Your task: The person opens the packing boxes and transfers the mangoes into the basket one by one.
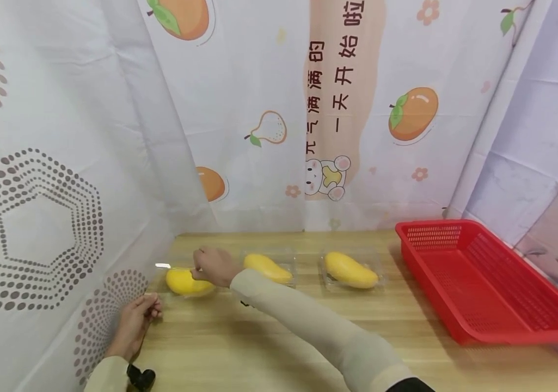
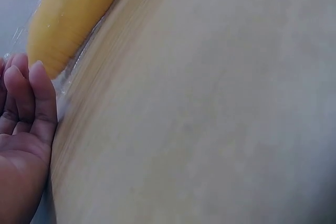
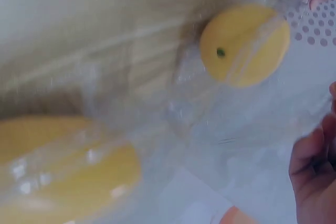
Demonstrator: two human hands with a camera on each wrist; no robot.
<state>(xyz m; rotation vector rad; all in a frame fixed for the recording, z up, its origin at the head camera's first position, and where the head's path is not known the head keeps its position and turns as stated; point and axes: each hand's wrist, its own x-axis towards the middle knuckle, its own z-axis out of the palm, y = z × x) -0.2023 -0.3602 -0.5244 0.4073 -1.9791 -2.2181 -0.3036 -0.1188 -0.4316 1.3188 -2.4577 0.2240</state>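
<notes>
Nearest the left curtain lies a yellow mango in a clear plastic box. My right hand reaches over that box with bent fingers. It appears to pinch a clear plastic lid whose edge catches the light; the exact grip is hard to see. By the box's near left side rests my left hand, its fingers loosely bent. In the left wrist view that left hand lies close to the mango behind clear plastic. The right wrist view is blurred, with two mangoes and both hands at its right edge.
To the right, two more mangoes, a middle one and a right one, lie in clear boxes. A red plastic basket stands at the right of the wooden table. Printed curtains enclose the back and sides.
</notes>
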